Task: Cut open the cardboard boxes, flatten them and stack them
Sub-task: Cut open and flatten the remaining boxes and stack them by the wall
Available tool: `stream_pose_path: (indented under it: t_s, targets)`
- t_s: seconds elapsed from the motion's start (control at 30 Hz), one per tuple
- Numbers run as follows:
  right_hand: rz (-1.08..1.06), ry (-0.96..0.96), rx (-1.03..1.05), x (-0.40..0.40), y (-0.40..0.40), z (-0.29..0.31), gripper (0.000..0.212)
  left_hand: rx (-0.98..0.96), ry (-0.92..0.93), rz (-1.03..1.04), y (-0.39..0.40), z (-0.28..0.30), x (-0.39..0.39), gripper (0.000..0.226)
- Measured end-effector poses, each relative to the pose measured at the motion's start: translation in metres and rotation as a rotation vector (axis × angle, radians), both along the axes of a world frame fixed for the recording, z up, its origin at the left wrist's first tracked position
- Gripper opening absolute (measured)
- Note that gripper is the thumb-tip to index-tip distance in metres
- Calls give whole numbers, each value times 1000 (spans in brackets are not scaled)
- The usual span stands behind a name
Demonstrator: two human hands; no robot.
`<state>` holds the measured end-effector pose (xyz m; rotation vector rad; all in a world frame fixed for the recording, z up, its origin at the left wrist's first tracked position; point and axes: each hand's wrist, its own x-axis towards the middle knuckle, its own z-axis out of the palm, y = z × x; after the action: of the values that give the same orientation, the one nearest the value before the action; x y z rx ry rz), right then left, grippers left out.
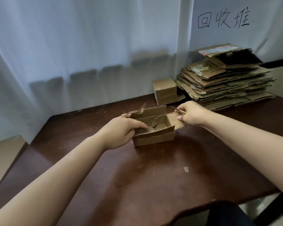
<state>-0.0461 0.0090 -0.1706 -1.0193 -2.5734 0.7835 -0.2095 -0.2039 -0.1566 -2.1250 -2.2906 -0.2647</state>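
Gripping opened box (pixel 153 128) left end: left hand (pixel 121 131) | right hand (pixel 192 114) grips cutter (pixel 180 111), box flap

My dark brown wooden table (pixel 153 176) carries an opened small cardboard box (pixel 153 128) near the middle, a closed box (pixel 166 91) behind it, a tall stack of flattened cardboard (pixel 227 85) at the far right, and scattered tape scraps (pixel 186 169).
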Motion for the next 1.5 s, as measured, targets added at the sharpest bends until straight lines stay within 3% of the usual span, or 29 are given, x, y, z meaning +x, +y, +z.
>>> stream_pose_path:
  t_s: [0.07, 0.13, 0.27, 0.33, 0.43, 0.53, 0.63, 0.7, 0.83, 0.93, 1.03, 1.23, 1.5]
  targets:
    - [-5, 2, -2, -1, -1, -4, 12, -47, 37, 0, -7, -7, -8, 56]
    - [-5, -4, 6, -3, -2, -6, 16, -73, -58, 19, -13, -15, -10, 67]
    - [-12, -28, 1, -7, -4, -10, 25, -70, -208, 54, -19, -30, -10, 110]
    - [-14, -16, -22, -7, -3, -13, 26, -65, -91, 23, -20, -34, -9, 102]
    - [-12, -1, -10, -3, -5, -14, 26, 18, 20, 0, -22, -45, -12, 71]
    - [-33, 137, -3, 4, -5, -5, 23, 123, -167, 12, -19, -44, -11, 50]
    - [-101, 328, 5, 10, -6, 11, 20, 221, -495, -6, -11, -27, -4, 31]
    - [-107, 379, 30, 13, -7, 20, 26, 306, -730, 25, -5, -14, 0, 29]
    - [24, 349, 55, 12, -13, 29, 27, 480, -1043, 323, 8, -2, 6, 11]
    - [170, 404, 64, 10, -24, 29, 10, 526, -1245, 523, 17, 0, 6, 12]
    - [314, 383, 116, 8, -35, 27, 9, 508, -1419, 672, 20, 1, 6, 15]
    - [452, 220, 264, 3, -59, 14, 15, 559, -1564, 797, 25, -3, 0, 18]
    - [455, 242, 369, -7, -69, 1, 13, 550, -1575, 844, 34, -9, 0, 2]
